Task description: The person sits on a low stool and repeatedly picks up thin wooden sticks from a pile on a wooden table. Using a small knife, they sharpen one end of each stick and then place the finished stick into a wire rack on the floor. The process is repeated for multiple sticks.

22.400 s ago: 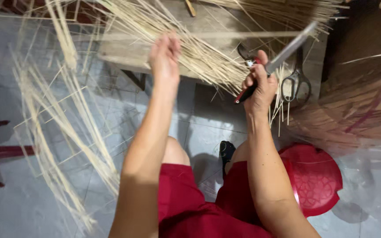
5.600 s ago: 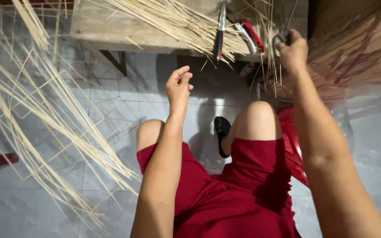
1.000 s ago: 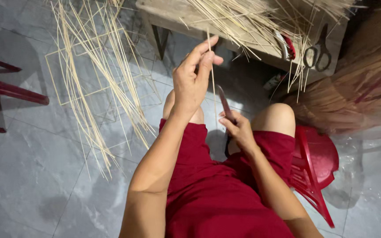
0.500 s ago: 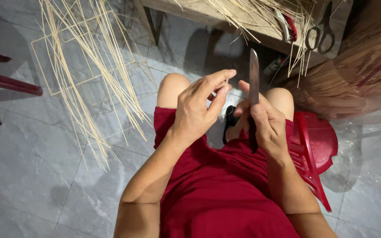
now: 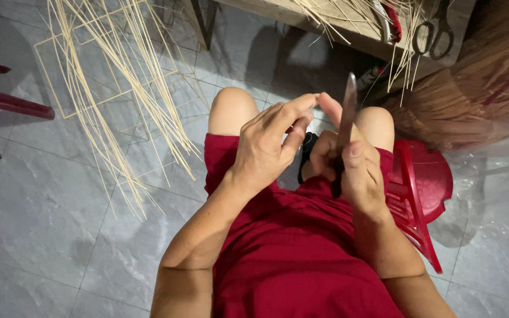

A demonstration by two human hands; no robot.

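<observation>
- The right hand [image 5: 354,171], at the centre right of the frame, is closed around the dark handle of one knife [image 5: 345,126]. The blade stands nearly upright, its long axis going from the fist up toward the top of the frame, tilted only a little.
- The left hand [image 5: 266,150], at the centre, is just beside the blade on its left side. Its fingers are stretched toward the blade and half curled, with forefinger and thumb close together; if they pinch a thin strip, I cannot tell, because nothing clear shows between them.
- Both hands are over the lap, above the red shorts [image 5: 301,253] and between the two knees. The right hand is the one on the knife; the left is near it, perhaps touching.
- One red plastic stool [image 5: 425,188] shows at the right, under the person.
- On the grey tiled floor [image 5: 42,224], at the upper left, lies a loose heap of many pale bamboo strips [image 5: 107,100], too many to count, fanning down toward the centre.
- At the left edge, the red legs of another piece of furniture [image 5: 7,103].
- Farthest, at the top, the wooden worktop [image 5: 349,26] carries more strips, one pair of scissors [image 5: 434,32] and one red-handled tool [image 5: 393,15], well apart from the hands.
</observation>
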